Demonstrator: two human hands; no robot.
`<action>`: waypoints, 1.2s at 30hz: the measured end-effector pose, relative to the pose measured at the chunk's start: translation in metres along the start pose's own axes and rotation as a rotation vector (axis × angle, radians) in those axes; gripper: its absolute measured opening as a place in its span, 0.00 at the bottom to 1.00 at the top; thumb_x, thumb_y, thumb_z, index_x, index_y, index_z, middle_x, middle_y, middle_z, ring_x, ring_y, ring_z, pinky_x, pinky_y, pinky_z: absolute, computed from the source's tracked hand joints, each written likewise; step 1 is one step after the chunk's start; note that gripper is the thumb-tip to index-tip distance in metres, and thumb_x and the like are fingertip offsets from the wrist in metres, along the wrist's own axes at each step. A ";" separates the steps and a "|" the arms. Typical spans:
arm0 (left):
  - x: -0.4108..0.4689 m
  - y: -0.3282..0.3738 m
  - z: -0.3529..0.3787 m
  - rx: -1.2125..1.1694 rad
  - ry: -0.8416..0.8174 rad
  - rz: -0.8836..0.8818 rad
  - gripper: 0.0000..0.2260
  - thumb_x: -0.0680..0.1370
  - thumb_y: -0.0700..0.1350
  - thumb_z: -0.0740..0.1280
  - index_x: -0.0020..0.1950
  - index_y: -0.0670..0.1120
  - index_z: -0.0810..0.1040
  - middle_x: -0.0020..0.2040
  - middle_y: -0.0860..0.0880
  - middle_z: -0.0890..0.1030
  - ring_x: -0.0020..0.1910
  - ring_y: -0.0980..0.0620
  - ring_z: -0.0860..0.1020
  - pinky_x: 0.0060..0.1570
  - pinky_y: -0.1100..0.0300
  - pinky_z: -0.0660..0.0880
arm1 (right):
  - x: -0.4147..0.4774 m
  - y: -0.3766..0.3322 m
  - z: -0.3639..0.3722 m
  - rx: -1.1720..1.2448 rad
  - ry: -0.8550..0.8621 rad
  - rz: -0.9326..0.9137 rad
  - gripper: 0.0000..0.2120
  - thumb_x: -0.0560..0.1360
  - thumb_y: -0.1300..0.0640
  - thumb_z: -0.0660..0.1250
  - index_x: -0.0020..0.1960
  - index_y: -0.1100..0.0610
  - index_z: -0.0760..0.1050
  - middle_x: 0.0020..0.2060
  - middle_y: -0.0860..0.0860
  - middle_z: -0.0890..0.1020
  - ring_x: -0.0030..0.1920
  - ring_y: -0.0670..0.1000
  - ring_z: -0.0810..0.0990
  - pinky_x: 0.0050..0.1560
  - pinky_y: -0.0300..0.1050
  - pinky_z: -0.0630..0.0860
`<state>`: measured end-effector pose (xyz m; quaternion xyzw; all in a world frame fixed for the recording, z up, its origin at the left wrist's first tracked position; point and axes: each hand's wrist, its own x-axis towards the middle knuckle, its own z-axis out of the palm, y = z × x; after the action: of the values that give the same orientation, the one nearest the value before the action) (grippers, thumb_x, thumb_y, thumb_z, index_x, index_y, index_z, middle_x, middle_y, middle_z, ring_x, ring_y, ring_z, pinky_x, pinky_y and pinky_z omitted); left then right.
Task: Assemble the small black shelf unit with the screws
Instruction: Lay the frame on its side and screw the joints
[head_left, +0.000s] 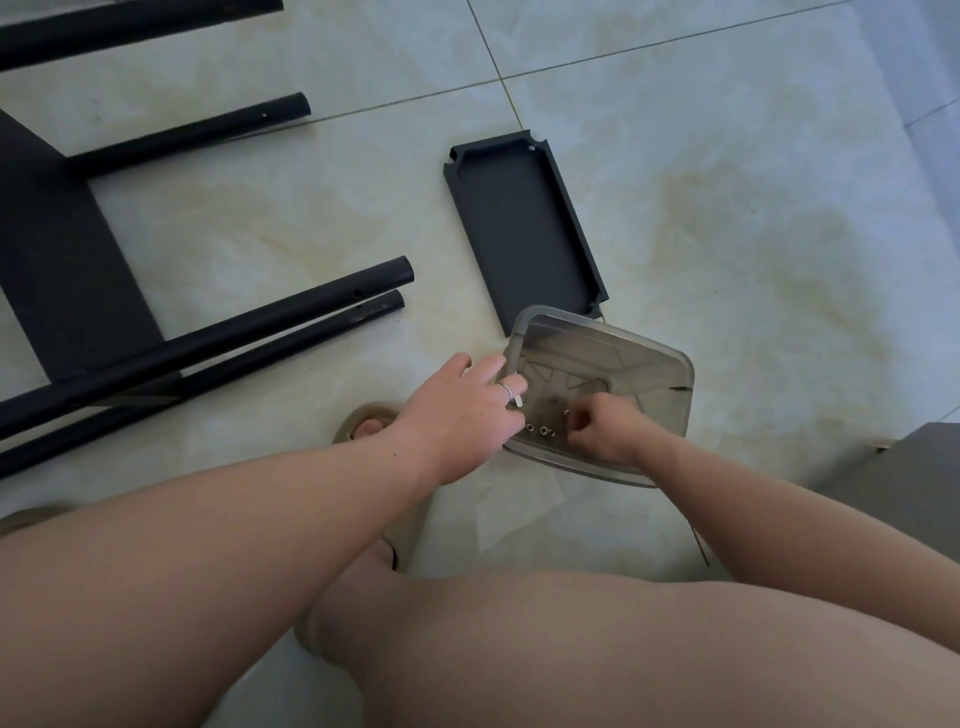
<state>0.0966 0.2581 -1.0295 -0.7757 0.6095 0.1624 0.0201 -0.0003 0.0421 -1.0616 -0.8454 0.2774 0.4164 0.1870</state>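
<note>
A translucent grey plastic container (670, 364) stands on the tiled floor in front of my knees, with small silver screws (544, 431) lying in its bottom. My left hand (457, 415), which wears a ring, grips the container's left rim, and a small pale piece shows by its fingers. My right hand (608, 431) is inside the container, its fingertips pinched together among the screws; what they pinch is hidden. A small black shelf tray (524, 223) lies flat just beyond the container. The partly built black frame (52, 234) lies at the left, its round tubes (260, 327) pointing right.
Another black tube (197, 130) and a further one at the top left belong to the frame. My sandalled foot (363, 426) rests left of the container. A grey piece of furniture (909, 467) stands at the right edge. A clear plastic sheet (514, 514) lies under the container.
</note>
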 end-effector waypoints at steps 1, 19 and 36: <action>0.000 -0.002 -0.002 -0.017 0.001 -0.019 0.09 0.82 0.46 0.61 0.61 0.51 0.75 0.77 0.47 0.63 0.73 0.42 0.61 0.61 0.48 0.66 | -0.003 -0.003 -0.005 0.073 0.044 0.002 0.03 0.73 0.57 0.70 0.43 0.56 0.77 0.41 0.53 0.82 0.42 0.55 0.79 0.40 0.45 0.74; -0.207 -0.161 -0.073 -0.157 0.229 -0.524 0.14 0.81 0.48 0.63 0.65 0.49 0.75 0.67 0.47 0.75 0.64 0.44 0.72 0.58 0.49 0.73 | -0.105 -0.257 -0.062 0.827 -0.010 -0.501 0.07 0.75 0.63 0.74 0.42 0.59 0.77 0.31 0.50 0.81 0.29 0.47 0.75 0.35 0.40 0.75; -0.283 -0.224 0.020 -1.329 0.068 -0.971 0.18 0.84 0.59 0.55 0.55 0.53 0.82 0.48 0.58 0.84 0.46 0.58 0.82 0.48 0.61 0.74 | -0.082 -0.366 0.018 0.906 -0.170 -0.607 0.08 0.74 0.71 0.72 0.43 0.60 0.80 0.35 0.57 0.83 0.35 0.53 0.83 0.43 0.45 0.81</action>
<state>0.2473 0.5858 -1.0074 -0.8075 -0.0168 0.4389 -0.3938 0.1763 0.3616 -0.9751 -0.6859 0.1565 0.2494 0.6655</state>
